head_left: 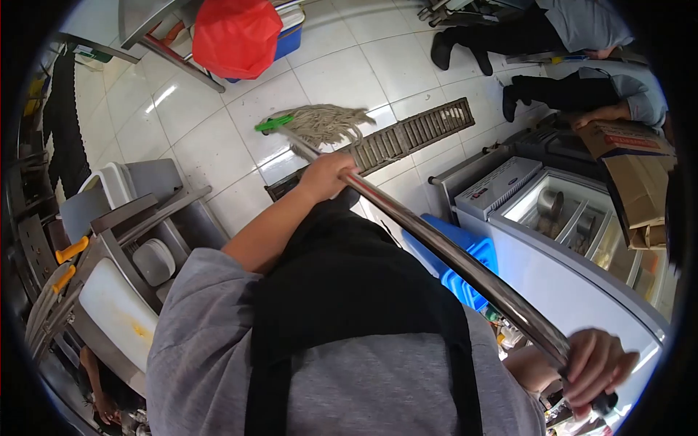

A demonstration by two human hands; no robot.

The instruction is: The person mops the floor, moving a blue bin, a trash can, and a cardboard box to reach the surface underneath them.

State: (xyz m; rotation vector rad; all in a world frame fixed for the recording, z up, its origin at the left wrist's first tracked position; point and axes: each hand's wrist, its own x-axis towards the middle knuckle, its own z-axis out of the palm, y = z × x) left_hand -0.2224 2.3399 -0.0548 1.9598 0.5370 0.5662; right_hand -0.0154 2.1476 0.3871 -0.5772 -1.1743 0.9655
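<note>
A string mop lies across my view, its grey-beige strands (331, 123) spread on the tiles beside and partly over a floor drain grate (407, 138). A green clamp (273, 123) joins the strands to a shiny metal handle (451, 251). My left hand (329, 176) is closed round the lower part of that handle, in front of my black apron. At the lower right, my right hand (598, 369) wraps the upper end, near its dark tip (605, 402).
A red bag (236, 36) sits over a blue container at the top. To the right stand a glass-topped freezer (560, 211), a cardboard box (636, 174) and blue crates (465, 269). Two people (589, 29) are at upper right. A white cutting board (120, 312) lies left.
</note>
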